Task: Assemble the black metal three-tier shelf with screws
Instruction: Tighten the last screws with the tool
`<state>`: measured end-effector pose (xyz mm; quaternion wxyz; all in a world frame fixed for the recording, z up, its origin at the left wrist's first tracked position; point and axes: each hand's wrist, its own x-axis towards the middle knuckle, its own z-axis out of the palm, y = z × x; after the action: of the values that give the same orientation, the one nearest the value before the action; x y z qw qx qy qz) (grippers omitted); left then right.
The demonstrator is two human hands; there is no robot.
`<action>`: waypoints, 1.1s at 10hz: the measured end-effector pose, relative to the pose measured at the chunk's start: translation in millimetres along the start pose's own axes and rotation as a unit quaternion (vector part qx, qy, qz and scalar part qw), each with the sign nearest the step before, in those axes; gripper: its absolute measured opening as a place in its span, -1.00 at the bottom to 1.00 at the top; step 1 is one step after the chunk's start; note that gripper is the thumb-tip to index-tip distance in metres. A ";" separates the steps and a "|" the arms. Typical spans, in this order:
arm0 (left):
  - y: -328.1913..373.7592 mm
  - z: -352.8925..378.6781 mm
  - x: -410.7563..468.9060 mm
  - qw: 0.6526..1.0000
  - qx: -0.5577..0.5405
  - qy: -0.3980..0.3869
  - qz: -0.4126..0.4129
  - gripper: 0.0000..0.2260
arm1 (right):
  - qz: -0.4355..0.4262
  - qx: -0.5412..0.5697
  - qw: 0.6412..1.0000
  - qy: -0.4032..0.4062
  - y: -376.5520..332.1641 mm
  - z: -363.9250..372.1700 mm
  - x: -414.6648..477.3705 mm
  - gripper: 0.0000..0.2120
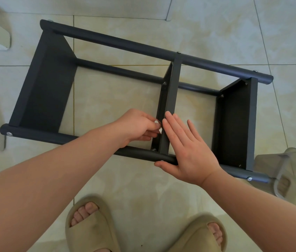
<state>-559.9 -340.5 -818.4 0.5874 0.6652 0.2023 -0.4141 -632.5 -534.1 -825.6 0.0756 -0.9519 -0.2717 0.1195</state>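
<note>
Left hand pinches a small part beside the tier; right hand lies flat on it. A fumble could drop the part.

Bright, even daylight fills the view, and the glossy floor tiles show soft sheen. Shadows are faint and diffuse. Wide-angle distortion bends lines near the edges; focus is sharp.

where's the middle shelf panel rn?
Head view, centre: the middle shelf panel stands on edge between the near pole and far pole, the left hand at its left face and the right hand flat against its right.
</note>
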 end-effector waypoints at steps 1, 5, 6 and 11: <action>1.2 -0.8 0.4 1.000 -0.015 0.000 0.002 -0.77 | 0.001 -0.001 1.000 0.001 0.0 0.1 -0.1 -0.07; 2.0 -0.6 -1.8 0.999 -0.021 -0.015 -0.032 -0.87 | 0.001 -0.004 1.000 0.004 0.1 -0.1 -0.4 -0.07; 2.0 -0.3 -3.6 0.998 -0.025 -0.026 -0.049 -0.89 | 0.002 -0.002 1.000 0.005 -0.5 0.2 -0.4 -0.08; -0.8 -6.0 -1.4 0.995 0.006 -0.074 -0.060 -0.89 | 0.004 -0.008 1.000 -0.002 -0.2 0.7 0.2 -0.07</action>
<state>-559.4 -334.3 -817.9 0.5706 0.6229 0.1952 -0.4984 -632.6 -533.7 -826.3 0.0669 -0.9534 -0.2689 0.1198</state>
